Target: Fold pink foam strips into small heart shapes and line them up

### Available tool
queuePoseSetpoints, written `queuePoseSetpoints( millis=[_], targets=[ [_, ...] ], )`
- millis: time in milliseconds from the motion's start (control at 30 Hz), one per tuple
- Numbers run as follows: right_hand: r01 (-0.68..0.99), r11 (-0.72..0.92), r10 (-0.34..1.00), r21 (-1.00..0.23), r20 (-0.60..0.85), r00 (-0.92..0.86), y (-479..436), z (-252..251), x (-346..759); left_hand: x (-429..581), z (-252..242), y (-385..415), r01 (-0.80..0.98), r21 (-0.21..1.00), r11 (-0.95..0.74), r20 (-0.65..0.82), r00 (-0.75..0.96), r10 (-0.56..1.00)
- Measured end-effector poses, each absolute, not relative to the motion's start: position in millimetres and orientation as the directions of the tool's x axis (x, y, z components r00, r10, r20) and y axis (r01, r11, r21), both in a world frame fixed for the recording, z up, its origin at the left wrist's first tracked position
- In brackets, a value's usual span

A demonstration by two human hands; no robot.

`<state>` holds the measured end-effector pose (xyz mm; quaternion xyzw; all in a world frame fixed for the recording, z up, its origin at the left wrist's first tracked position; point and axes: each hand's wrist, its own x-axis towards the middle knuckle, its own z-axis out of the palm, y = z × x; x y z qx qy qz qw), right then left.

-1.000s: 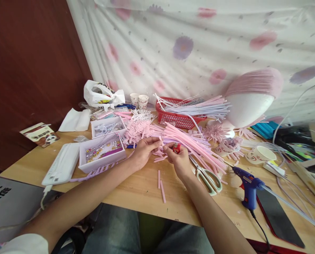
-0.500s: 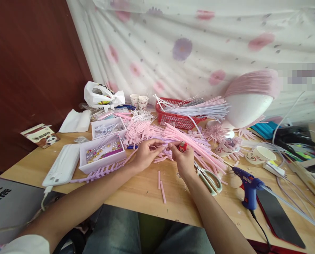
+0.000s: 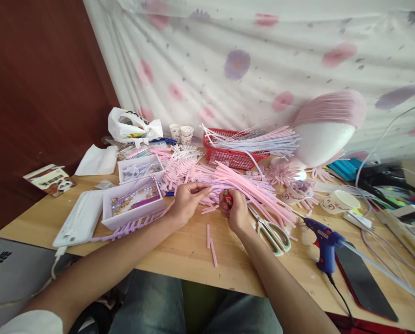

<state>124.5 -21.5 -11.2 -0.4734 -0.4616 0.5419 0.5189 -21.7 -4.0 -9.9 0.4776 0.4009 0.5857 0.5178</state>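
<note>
My left hand [image 3: 186,202] pinches a short pink foam strip [image 3: 207,189] at its fingertips, just above the wooden table [image 3: 193,255]. My right hand [image 3: 233,208] is closed around a small red lighter [image 3: 227,197], held close to the strip's end. Both hands hover over the near edge of a heap of long pink strips [image 3: 252,188]. Two cut pink pieces [image 3: 210,241] lie on the table below my hands.
Scissors [image 3: 270,229] lie right of my right hand, then a blue glue gun [image 3: 324,241] and a black phone [image 3: 364,283]. White trays of beads [image 3: 134,199] sit at left, a red basket [image 3: 233,155] behind, and a foam head [image 3: 327,134] at right.
My right hand has turned the lighter inward and drawn it closer to my left hand's strip. The view has shifted slightly.
</note>
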Motion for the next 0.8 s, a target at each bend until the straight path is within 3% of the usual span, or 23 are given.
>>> queuePoseSetpoints(
  millis=[167,800],
  targets=[
    [-0.228,-0.072,0.997,-0.971,-0.075,0.002,-21.7,-10.9,124.1,-22.1,-8.2,-4.4,-0.226,0.962,-0.155,0.157,-0.013,0.988],
    [-0.272,-0.087,0.996,-0.958,-0.09,-0.002,-25.6,-7.0,120.3,-23.2,-12.2,-4.6,-0.206,0.966,-0.158,0.161,-0.004,0.987]
  ],
)
